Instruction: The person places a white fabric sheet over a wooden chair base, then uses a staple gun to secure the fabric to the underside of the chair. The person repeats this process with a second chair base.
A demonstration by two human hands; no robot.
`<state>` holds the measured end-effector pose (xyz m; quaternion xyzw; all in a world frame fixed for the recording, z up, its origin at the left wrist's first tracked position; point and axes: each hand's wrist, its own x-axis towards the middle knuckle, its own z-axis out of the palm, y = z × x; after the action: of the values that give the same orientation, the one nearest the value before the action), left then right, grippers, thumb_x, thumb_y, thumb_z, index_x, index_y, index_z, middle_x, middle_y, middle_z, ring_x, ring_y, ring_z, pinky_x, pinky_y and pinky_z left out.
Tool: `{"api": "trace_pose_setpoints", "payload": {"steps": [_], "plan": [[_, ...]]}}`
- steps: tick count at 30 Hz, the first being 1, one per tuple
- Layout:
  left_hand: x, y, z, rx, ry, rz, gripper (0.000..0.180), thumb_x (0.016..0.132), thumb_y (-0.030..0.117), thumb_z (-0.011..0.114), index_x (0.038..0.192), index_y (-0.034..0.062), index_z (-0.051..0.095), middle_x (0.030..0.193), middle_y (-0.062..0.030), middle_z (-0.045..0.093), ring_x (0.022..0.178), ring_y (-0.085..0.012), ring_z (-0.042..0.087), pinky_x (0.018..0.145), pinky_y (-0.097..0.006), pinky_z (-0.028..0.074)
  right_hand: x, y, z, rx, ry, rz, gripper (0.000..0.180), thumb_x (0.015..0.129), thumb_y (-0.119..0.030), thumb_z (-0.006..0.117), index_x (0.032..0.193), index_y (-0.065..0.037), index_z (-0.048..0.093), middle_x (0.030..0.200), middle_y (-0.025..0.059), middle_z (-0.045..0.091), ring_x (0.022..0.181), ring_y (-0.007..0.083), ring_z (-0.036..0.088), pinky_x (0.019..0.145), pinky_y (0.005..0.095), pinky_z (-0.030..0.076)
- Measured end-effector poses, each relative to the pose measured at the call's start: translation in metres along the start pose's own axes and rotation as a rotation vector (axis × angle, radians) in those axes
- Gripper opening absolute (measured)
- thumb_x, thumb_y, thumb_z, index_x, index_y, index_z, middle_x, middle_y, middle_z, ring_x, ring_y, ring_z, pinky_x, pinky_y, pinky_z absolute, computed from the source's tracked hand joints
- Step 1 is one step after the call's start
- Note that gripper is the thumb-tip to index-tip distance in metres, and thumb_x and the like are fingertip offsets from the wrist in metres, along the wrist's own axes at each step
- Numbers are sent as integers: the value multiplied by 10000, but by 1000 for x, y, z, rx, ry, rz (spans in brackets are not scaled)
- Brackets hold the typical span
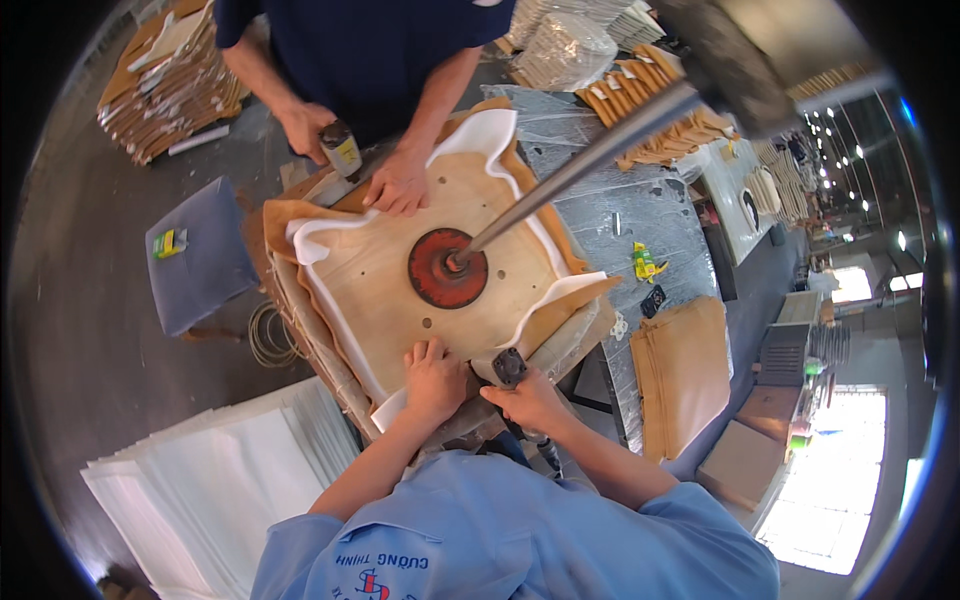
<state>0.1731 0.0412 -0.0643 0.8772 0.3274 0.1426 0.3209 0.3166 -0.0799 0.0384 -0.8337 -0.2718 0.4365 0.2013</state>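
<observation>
In front of me a square plywood panel [380,300] lies with white padding [325,290] and a tan cover [283,215] turned up around its edges. A red round disc [432,285] on a metal rod [585,160] bears on the panel's middle. At the near edge my left hand [436,382] has its fingers curled over the folded cover. Beside it, my right hand [532,402] grips a staple gun [497,368] with its head at the near edge. Across from me a co-worker's hand [402,182] presses the far edge; their other hand holds another staple gun [341,150].
A blue padded stool [205,258] stands at left, near a coiled hose [272,335]. White sheets [220,485] are stacked at lower left. The plastic-covered table [590,215] at right carries folded tan covers [680,375] and a small yellow-green packet [646,262].
</observation>
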Motion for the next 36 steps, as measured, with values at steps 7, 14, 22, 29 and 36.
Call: {"api": "trace_pose_setpoints", "payload": {"steps": [7,14,22,29,36], "plan": [[52,55,-28,-352,-285,86,212,970,260,727,1031,62,770,1041,-172,700,1088,-369,659,944,-524,517,-30,71,-42,701,229,-119,215,924,-67,867,1105,-20,762,821,20,723,599,106,648,541,292,522],[77,92,42,12,-227,2,313,868,353,834,1024,99,737,1152,-147,666,1186,-370,595,1019,-503,464,-7,89,-95,618,221,-155,195,938,-131,868,1054,-21,756,753,13,690,583,94,629,526,286,495],[81,98,52,7,-184,-64,287,836,362,853,956,116,764,1123,-140,667,1183,-373,588,1013,-530,449,13,98,-106,563,128,-140,265,932,-164,882,1100,1,760,730,12,682,567,94,612,515,297,472],[78,93,54,112,-144,60,238,882,354,809,915,118,820,1064,-119,674,1151,-361,592,955,-520,439,22,81,-117,446,70,-52,249,930,-182,885,1054,-7,758,714,6,673,546,102,612,505,305,473],[76,87,68,22,10,77,182,924,285,766,910,110,810,1041,-102,652,1115,-346,580,932,-497,411,39,61,-123,322,5,16,223,931,-194,881,1024,-31,760,699,3,668,538,96,610,487,300,468]]}}
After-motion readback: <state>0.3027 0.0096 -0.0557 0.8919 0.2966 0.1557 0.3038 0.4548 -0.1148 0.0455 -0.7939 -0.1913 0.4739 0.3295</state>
